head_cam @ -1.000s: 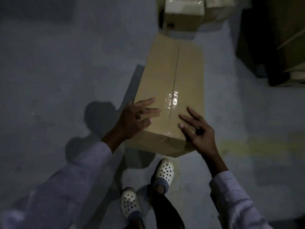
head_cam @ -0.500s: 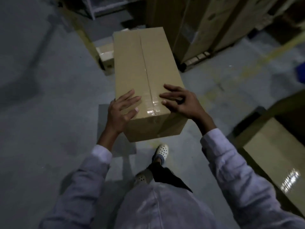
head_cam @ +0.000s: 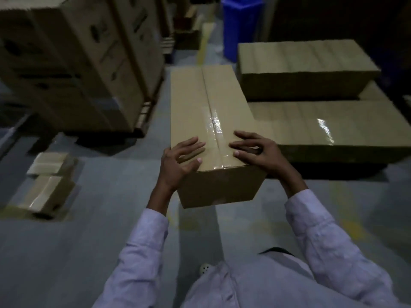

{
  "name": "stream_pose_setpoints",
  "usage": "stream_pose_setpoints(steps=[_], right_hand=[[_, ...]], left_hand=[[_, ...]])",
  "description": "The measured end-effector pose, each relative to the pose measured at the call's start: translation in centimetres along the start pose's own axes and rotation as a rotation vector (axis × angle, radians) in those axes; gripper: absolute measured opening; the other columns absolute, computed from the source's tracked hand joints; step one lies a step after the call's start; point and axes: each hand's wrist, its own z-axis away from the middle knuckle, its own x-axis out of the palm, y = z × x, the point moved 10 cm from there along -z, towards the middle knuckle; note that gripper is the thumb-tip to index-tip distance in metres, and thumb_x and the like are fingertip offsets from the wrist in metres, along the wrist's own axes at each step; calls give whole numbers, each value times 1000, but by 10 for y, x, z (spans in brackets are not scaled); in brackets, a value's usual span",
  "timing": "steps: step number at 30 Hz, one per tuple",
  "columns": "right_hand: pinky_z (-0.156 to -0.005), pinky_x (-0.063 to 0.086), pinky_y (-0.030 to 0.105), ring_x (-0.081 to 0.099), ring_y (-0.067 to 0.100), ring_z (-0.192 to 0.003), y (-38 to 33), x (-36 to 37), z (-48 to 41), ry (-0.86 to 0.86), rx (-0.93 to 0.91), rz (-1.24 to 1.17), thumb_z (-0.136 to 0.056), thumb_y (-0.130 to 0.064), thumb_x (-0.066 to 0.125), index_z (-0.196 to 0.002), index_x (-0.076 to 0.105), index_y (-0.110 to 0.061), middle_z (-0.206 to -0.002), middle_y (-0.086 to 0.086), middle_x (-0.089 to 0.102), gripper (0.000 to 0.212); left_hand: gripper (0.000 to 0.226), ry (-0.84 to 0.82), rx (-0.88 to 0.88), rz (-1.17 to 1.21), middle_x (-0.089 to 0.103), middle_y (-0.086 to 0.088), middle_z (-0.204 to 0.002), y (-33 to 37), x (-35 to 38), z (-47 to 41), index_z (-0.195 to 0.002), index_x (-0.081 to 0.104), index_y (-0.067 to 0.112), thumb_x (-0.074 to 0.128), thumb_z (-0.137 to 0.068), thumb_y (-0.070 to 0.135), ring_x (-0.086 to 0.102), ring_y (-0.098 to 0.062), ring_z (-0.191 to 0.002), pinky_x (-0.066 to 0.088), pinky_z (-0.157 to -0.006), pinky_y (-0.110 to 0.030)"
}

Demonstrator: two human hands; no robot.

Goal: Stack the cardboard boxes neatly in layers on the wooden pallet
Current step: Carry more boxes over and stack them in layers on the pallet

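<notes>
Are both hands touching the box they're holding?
Touching. The head view shows the left hand and right hand with fingers pressed on top of the cardboard box, wrapped over its near corners.

Gripped box: tan cardboard, glossy clear tape along top seam. Both sleeves: pale lilac. Right of grip, stack: same tan, tape glare. Left of grip, cartons: darker brown, black print marks. Beyond grip, bin: blue. Under grip, floor: grey, with yellow line; shoe: white, dark dots.
</notes>
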Motion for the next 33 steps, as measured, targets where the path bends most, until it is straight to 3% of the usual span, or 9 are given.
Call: stream_pose_setpoints(steps=[3, 6, 9, 13, 16, 24, 28, 33], right_hand=[[-117, 50, 47, 48, 0, -145, 35, -68, 63, 165, 76, 15, -92, -41, 84, -126, 79, -39, -152, -26, 56, 34], [-112, 54, 47, 50, 1, -144, 55, -123, 128, 297, 135, -4, -90, -40, 86, -123, 81, -38, -151, -25, 57, 33], [-107, 57, 33, 53, -1, -141, 70, -174, 195, 403, 183, -29, -86, -42, 86, -121, 82, -35, -150, -24, 59, 36], [-95, 51, 8, 54, -9, -135, 93, -233, 286, 483, 230, -12, -85, -44, 83, -120, 82, -33, -148, -23, 61, 37], [-91, 45, 1, 52, -14, -132, 118, -271, 354, 504, 295, -1, -88, -40, 83, -118, 83, -33, -147, -22, 62, 31], [-87, 49, 5, 55, -15, -128, 157, -362, 510, 640, 423, -72, -91, -31, 84, -113, 85, -28, -143, -20, 65, 23], [-104, 48, 21, 57, -4, -133, 182, -399, 549, 701, 434, -66, -92, -32, 83, -114, 85, -29, -143, -18, 66, 22], [-109, 51, 34, 59, 0, -132, 215, -465, 551, 733, 432, -38, -93, -36, 82, -113, 85, -32, -142, -19, 67, 21]], left_hand=[[41, -153, 55, 112, 65, 7, -147, 38, 79, -20, -130, 78, 21, 83, -89, 19, 60, -8, -137, 51, -115, -50], [39, -271, 90, 185, 66, 6, -146, 74, 151, -27, -128, 78, 14, 83, -90, 6, 62, -7, -134, 54, -113, -41], [37, -374, 110, 237, 66, 6, -146, 110, 223, -22, -126, 79, 14, 82, -91, 4, 62, -10, -134, 57, -108, -39], [34, -454, 136, 283, 66, 5, -145, 159, 316, 4, -124, 80, 15, 79, -93, 2, 64, -8, -131, 60, -93, -25], [32, -500, 140, 286, 66, 9, -144, 191, 386, 30, -123, 81, 17, 79, -93, 5, 64, -8, -130, 64, -90, -32], [28, -702, 99, 287, 63, 15, -146, 255, 547, 83, -119, 82, 29, 78, -92, 23, 59, -14, -137, 61, -99, -55], [27, -758, 105, 314, 63, 13, -145, 280, 603, 87, -117, 83, 27, 77, -92, 19, 59, -14, -136, 62, -97, -53], [26, -789, 101, 332, 63, 13, -145, 299, 668, 50, -116, 84, 26, 76, -95, 11, 60, -15, -134, 63, -96, -52]])
